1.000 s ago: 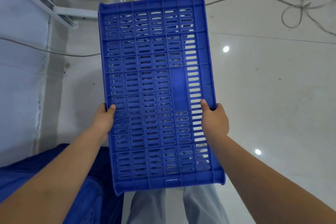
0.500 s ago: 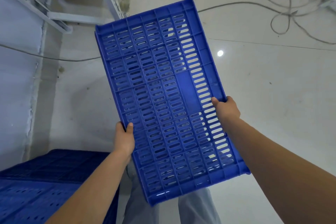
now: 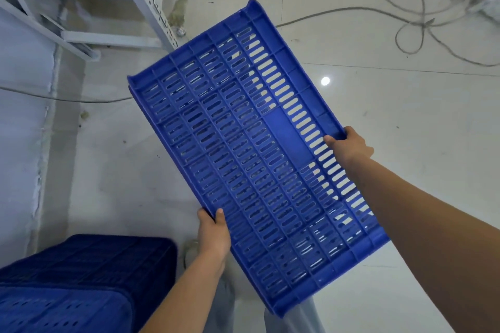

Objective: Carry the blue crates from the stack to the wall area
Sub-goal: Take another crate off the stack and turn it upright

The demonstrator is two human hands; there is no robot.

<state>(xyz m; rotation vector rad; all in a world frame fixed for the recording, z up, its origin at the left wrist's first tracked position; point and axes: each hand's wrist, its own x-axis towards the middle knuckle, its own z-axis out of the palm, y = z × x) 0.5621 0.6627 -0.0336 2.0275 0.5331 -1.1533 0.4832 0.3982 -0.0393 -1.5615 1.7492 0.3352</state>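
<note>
I hold a blue slotted crate [image 3: 251, 149] in the air above the floor, its underside facing me and its far end swung toward the upper right. My left hand [image 3: 213, 235] grips its left long edge, thumb on the slotted face. My right hand [image 3: 349, 143] grips the right long edge, farther up, thumb over the rim. A stack of blue crates [image 3: 75, 284] sits at the lower left, beside my left forearm.
A white metal shelf frame [image 3: 140, 0] stands at the upper left against a pale wall [image 3: 21, 116]. Grey cables [image 3: 422, 21] loop across the glossy tiled floor at the upper right; one thin cable runs along the left. My legs show below the crate.
The crate has rotated clockwise in my hands, its far end swinging right. My right hand rose along the right edge, my left hand dropped lower. More of the stack shows at the lower left.
</note>
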